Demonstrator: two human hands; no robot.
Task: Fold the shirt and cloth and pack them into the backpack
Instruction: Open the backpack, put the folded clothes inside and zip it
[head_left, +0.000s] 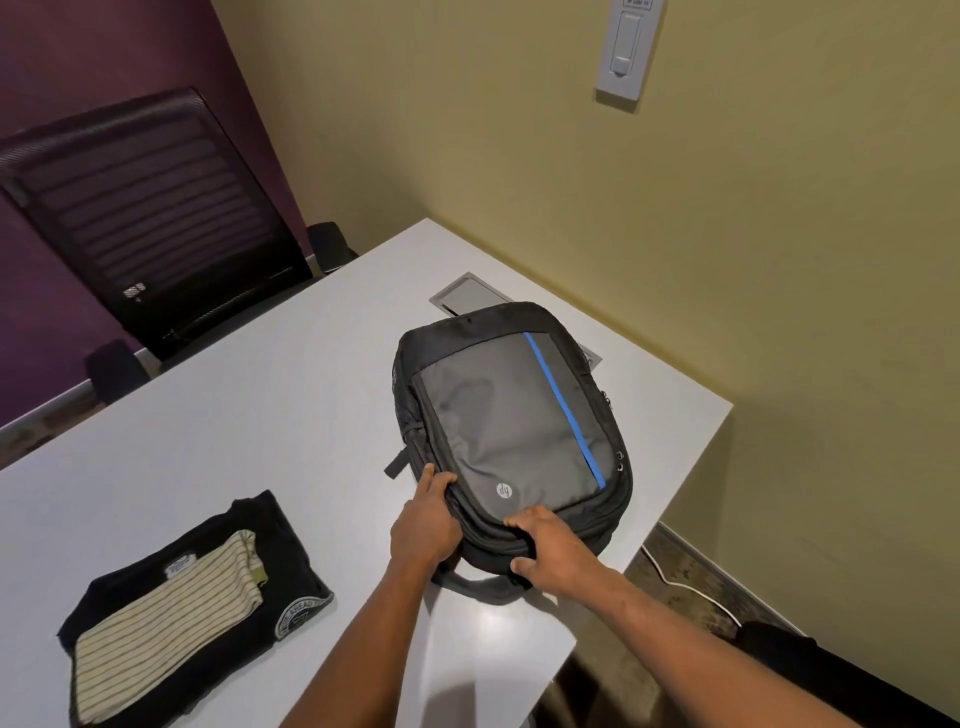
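A black and grey backpack (511, 415) with a blue stripe lies flat on the white table (260, 415), zipped closed, its top end toward me. My left hand (423, 525) grips its near left corner, fingers curled over the edge. My right hand (545, 545) grips the top end near the carry handle, thumb underneath. At the near left of the table lies a folded black shirt (218, 603), with a folded cream striped cloth (166, 623) on top of it. Neither hand touches the clothes.
A black mesh office chair (150, 218) stands behind the table at the far left. A grey cable hatch (467, 296) sits in the tabletop just beyond the backpack. The yellow wall runs along the right, and a white cable (691, 587) lies on the floor.
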